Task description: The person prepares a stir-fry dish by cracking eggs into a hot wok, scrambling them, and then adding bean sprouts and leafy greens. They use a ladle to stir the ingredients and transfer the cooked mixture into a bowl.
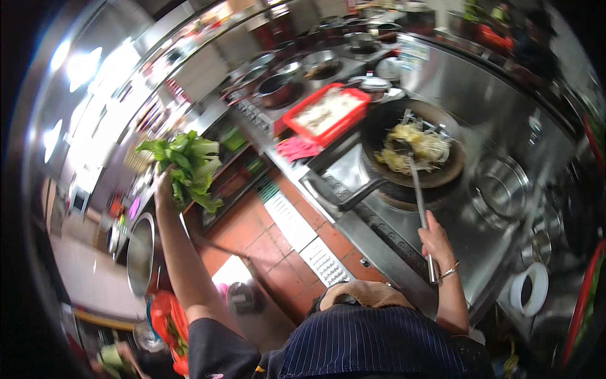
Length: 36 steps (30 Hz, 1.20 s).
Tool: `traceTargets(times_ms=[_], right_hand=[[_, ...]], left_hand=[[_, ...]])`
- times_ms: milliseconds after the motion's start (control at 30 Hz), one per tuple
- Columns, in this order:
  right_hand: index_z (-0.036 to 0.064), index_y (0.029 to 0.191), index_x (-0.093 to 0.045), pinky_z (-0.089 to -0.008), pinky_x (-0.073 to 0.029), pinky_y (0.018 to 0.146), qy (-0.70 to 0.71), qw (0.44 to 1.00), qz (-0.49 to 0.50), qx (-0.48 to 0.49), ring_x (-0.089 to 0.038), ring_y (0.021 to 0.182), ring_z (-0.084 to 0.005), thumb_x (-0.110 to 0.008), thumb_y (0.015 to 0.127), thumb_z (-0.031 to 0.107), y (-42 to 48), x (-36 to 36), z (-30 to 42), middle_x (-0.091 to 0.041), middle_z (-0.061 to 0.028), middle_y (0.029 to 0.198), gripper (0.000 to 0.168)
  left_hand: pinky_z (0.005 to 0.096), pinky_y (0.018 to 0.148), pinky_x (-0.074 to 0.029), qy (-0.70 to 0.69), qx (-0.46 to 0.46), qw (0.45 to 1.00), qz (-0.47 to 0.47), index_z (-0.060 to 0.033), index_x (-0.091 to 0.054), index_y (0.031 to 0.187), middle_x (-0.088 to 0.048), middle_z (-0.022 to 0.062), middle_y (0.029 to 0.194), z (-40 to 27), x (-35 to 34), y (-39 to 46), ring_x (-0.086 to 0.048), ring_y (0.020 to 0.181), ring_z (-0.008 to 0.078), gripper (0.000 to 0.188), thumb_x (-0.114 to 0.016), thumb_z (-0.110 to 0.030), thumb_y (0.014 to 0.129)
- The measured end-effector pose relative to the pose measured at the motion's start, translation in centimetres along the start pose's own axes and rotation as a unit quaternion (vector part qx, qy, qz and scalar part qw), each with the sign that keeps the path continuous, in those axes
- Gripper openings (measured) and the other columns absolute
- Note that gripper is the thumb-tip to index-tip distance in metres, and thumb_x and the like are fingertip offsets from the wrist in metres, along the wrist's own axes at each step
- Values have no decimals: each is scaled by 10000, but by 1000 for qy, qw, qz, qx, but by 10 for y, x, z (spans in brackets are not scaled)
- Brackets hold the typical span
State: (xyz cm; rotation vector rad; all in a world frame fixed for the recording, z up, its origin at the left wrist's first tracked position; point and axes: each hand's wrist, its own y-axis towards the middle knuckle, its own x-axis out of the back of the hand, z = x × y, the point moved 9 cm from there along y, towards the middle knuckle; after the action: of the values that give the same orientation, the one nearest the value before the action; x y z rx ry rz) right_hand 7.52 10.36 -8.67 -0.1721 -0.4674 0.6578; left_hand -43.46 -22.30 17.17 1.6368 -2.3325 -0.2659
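A bunch of leafy greens (191,163) with pale stalks is gripped in my left hand (164,189), held out to the left above the floor. My right hand (436,239) is closed around the metal handle of a wok ladle (417,189). The ladle's bowl rests in a heap of shredded pale vegetables (421,144), partly yellowish, and is partly covered by them. They lie inside a dark wok (378,118) seated on the range. Toward me from the wok juts its dark handle (362,193).
A red plastic basket (326,137) of whitish food stands left of the wok, beside a pink cloth (298,149). Several pots (274,90) crowd the stove beyond. At right are metal bowls (501,187) and a white container (530,290). A large pot (141,256) stands left. People are partly visible.
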Motion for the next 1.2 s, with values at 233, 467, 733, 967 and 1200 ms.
traceTargets(times_ms=[233,467,733,967,1200], right_hand=[[52,1332,-275,-244,-372,314,181,980,-84,-10,-435,342,-91,-436,804,94,-38,25,-8,-456,-10,528,554],[64,1357,-214,-239,-365,314,159,968,-192,-24,-433,344,-89,-449,814,109,-19,33,-6,-430,-6,547,593],[48,1333,-247,-321,-429,377,8,966,-232,-115,-508,371,-168,-442,796,146,39,36,0,-514,-77,534,579],[84,1343,-251,-217,-326,284,246,967,-53,-32,-398,329,-69,-436,818,76,47,12,31,-405,15,563,557],[57,1364,-165,-308,-451,438,-107,979,10,-172,-526,427,-162,-444,826,133,-62,2,58,-522,-89,550,611]], left_hand=[[275,631,-467,-119,26,948,295,-43,-554,993,-592,45,853,29,-349,-20,-575,713,153,264,-592,-80,734],[309,619,-503,-161,178,856,458,12,-441,1153,-560,136,1007,108,-552,-98,-586,821,215,576,-720,-197,693],[322,795,-405,-100,188,915,342,27,-485,1124,-553,115,1032,162,-578,-88,-513,931,189,590,-596,-437,777],[348,801,-380,-164,242,888,356,-80,-482,1117,-532,52,1008,180,-557,-90,-473,967,163,493,-549,-455,805],[332,789,-432,-194,271,864,378,-62,-512,1071,-549,58,901,213,-442,-120,-526,846,170,376,-544,-351,832]])
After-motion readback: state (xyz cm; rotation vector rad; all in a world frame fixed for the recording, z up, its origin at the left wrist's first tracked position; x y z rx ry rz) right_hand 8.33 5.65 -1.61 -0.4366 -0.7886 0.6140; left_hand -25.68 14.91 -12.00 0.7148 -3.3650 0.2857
